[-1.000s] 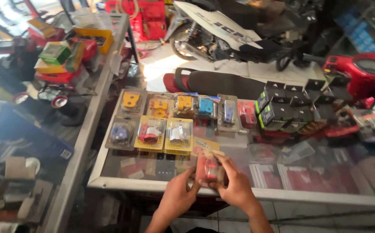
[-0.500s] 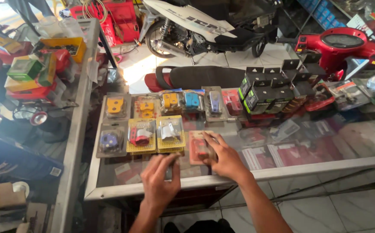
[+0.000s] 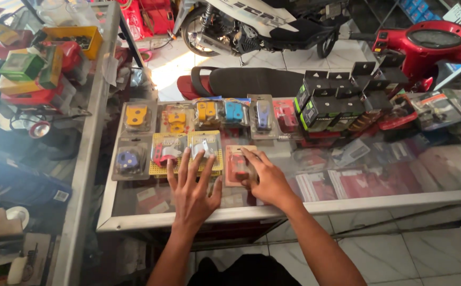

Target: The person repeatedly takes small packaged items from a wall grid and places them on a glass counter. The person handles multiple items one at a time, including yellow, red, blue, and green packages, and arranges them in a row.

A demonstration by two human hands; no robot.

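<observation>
Both forearms are bare from the lower edge of the picture up to the wrists, with no sleeve, cuff or glove showing anywhere along them. The left hand (image 3: pixel 192 191) wears no ring, watch or band that can be made out, and its five fingers are slim and long with short nails. The right hand (image 3: pixel 265 179) is likewise bare, with no strap or jewellery at the wrist, and below both arms a dark patch of clothing shows at the bottom edge, too dim to tell its kind.
</observation>
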